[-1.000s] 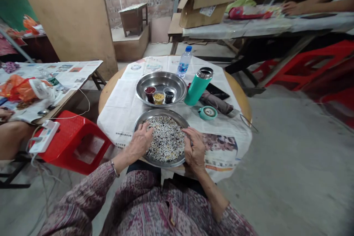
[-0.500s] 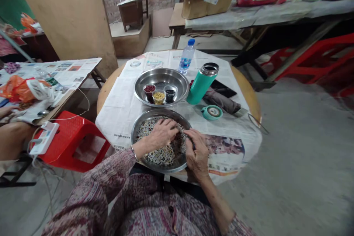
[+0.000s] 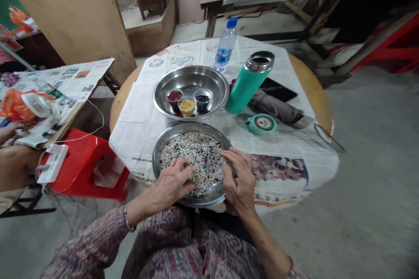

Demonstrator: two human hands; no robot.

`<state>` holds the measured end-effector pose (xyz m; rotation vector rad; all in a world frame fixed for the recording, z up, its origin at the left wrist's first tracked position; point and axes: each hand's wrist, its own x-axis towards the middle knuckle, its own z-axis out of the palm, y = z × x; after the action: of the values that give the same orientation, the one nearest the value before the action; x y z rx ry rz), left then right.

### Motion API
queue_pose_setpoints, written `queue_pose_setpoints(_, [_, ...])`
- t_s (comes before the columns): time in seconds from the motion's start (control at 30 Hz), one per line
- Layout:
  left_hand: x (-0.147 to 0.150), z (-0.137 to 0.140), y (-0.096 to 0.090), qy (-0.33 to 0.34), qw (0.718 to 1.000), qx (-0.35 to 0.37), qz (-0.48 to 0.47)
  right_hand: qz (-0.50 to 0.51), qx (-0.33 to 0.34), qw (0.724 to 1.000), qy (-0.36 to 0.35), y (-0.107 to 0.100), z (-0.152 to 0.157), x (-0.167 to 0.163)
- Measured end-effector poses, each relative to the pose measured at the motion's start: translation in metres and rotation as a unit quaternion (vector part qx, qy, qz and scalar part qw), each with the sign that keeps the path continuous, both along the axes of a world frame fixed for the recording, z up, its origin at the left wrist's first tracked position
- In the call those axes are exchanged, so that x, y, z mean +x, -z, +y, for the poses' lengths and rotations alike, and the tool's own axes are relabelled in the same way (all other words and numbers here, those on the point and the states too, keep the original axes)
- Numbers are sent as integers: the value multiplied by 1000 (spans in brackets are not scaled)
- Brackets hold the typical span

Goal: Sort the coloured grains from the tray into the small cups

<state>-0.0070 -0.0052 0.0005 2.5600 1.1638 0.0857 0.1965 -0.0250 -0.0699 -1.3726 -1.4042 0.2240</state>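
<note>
Mixed white, black and yellow grains [image 3: 196, 150] lie spread over the bottom of a steel basin [image 3: 159, 139] close to my body. At its lower left, my left hand [image 3: 175, 178] rests over the grains with its fingers apart. My right hand [image 3: 240, 178] lies across the basin's right rim, fingers reaching inside and thumb apart; I see nothing held in it. Behind stands a second steel basin [image 3: 160, 91]. Inside it are clear cups of red beans [image 3: 174, 96], yellow grains [image 3: 187, 104] and black beans [image 3: 202, 97].
Right of the basins stand a green flask [image 3: 247, 87] without its lid, a green cap [image 3: 262, 123], a water bottle [image 3: 225, 50] and a grey cloth-like bundle [image 3: 278, 107]. Newspaper [image 3: 131, 126] covers the round table. A red stool [image 3: 81, 163] with a power strip [image 3: 54, 163] stands left.
My left hand has moved left and toward my body, over the grains, which now lie more evenly spread. My right hand stays at the basin's right rim. The view has tilted down.
</note>
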Motion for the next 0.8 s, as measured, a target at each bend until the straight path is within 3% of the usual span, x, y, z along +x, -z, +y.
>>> queue_pose_setpoints(0.13, [24, 5, 2, 71, 997, -16, 31, -4, 1, 1000, 3, 0, 0, 0])
queue_pose_setpoints(0.2, [31, 16, -1, 73, 996, -15, 54, -7, 3, 1000, 4, 1, 0, 0])
queue_pose_setpoints(0.4, [37, 46, -8, -34, 997, 52, 55, -9, 10, 1000, 1, 2, 1, 0])
queue_pose_setpoints(0.47, [40, 53, -3, -50, 997, 33, 58, -7, 10, 1000, 3, 2, 1, 0])
queue_pose_setpoints(0.6, [49, 66, 8, -4, 999, -33, 5, -10, 15, 1000, 1, 1, 1, 0])
queue_pose_setpoints(0.8, [33, 60, 2, 50, 991, -106, -58, -7, 13, 1000, 5, 1, 1, -1])
